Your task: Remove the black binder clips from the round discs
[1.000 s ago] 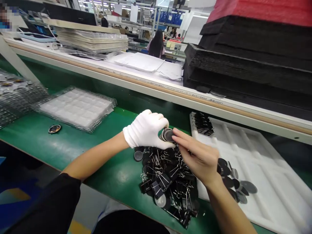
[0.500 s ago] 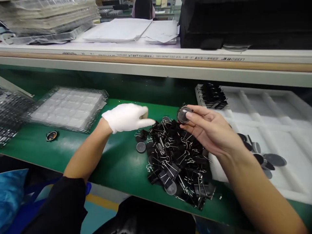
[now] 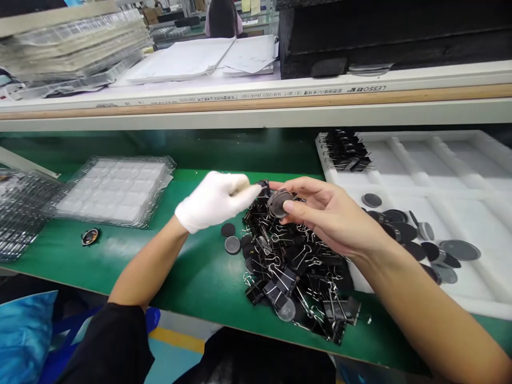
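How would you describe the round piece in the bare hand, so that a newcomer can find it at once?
On the green workbench, find the heap of black binder clips with silver wire handles. Over its far end, the bare right hand pinches the dark grey round piece. Unlike the loose dark discs on the white compartmented tray, this one is held.

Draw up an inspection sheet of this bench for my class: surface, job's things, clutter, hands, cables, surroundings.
Surface: green benchtop; white compartmented tray at the right.
Job's things: round disc piece; pile of black binder clips.
Clutter: loose discs on benchtop and tray; clear plastic trays at the left.
Hands: gloved left hand at a black clip, grip unclear; bare right hand holding the disc piece.
Cables: nothing clearly seen.
Surroundings: raised shelf behind, bearing papers and a black stack; a person beyond.
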